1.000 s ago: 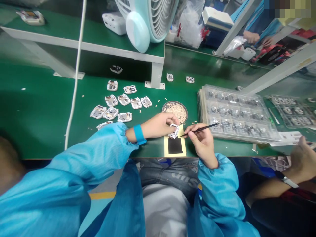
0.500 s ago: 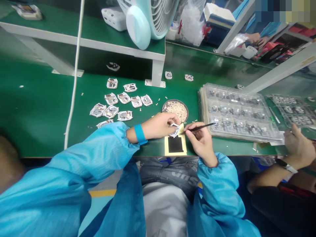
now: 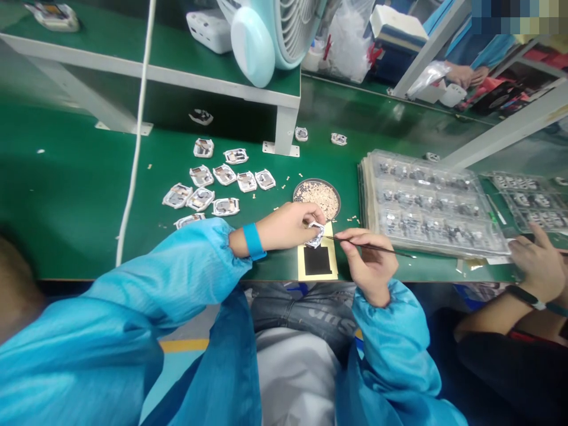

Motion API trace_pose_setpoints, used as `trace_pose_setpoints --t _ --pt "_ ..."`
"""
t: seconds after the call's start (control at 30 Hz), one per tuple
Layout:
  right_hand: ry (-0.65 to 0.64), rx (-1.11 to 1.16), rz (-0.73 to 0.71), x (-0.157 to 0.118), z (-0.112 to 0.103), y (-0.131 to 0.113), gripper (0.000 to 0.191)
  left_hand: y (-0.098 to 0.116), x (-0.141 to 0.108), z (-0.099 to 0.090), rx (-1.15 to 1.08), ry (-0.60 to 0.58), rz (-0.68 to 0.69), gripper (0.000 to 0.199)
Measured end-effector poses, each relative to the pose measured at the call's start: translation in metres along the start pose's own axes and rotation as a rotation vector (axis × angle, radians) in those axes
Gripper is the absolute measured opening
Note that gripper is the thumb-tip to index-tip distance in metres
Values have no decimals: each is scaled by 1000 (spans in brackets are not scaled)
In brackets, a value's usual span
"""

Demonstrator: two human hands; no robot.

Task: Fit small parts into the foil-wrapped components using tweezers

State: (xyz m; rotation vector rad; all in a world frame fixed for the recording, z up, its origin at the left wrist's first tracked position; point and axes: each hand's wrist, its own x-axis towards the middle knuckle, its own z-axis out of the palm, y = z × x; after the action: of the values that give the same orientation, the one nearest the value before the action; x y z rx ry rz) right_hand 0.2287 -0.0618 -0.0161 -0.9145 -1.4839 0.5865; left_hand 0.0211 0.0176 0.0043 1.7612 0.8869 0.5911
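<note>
The left hand (image 3: 290,228) grips a small white watch case (image 3: 315,235) between thumb and fingers, at the fingertips' right side. The right hand (image 3: 373,257) has its thumb and fingers pinched on a thin dark tool (image 3: 381,247), which looks like tweezers. The case lies to the left of the right fingertips and slightly beyond them; the left fingers, touching it, are the nearer. The tool runs almost crosswise, its point aimed left at the case's right side; whether it touches is too fine to tell. The case seems longer away from the person than across, with a slight lean, though the left fingers hide part of it.

Just below the left fingertips sits a yellow card (image 3: 303,267) with a black patch (image 3: 317,261), reaching nearly to the front edge of the green bench (image 3: 266,263). Just beyond the left fingers is a round dish (image 3: 339,204) of small pale bits, which limits room on that far side. To the right of the right fingers, green surface shows before the stacked clear trays (image 3: 444,246). Beyond the left wrist, more white cases (image 3: 225,206) lie in a loose group.
</note>
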Motion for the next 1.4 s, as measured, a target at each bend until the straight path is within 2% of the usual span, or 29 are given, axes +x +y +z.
trace_pose_setpoints --t 0.17,0.33,0.63,0.87,1.0,1.13,1.4 --pt "-8 -106 -20 -1 3 0 16 2 0 0 -23 6 -10 20" --pt "23 -88 -20 -1 3 0 17 2 0 0 -26 4 -6 19" --pt "-26 -115 -16 1 3 1 19 0 0 1 -21 7 -2 17" --pt "-49 -145 -85 0 2 1 24 2 2 1 -116 26 -32 19" --pt "69 -73 -63 2 2 -1 20 11 3 -1 -312 48 -73 28" --pt "146 -48 -85 2 2 -1 20 17 1 -2 -270 111 -16 25" --pt "53 7 -17 -1 0 0 20 15 1 -2 -235 158 31 21"
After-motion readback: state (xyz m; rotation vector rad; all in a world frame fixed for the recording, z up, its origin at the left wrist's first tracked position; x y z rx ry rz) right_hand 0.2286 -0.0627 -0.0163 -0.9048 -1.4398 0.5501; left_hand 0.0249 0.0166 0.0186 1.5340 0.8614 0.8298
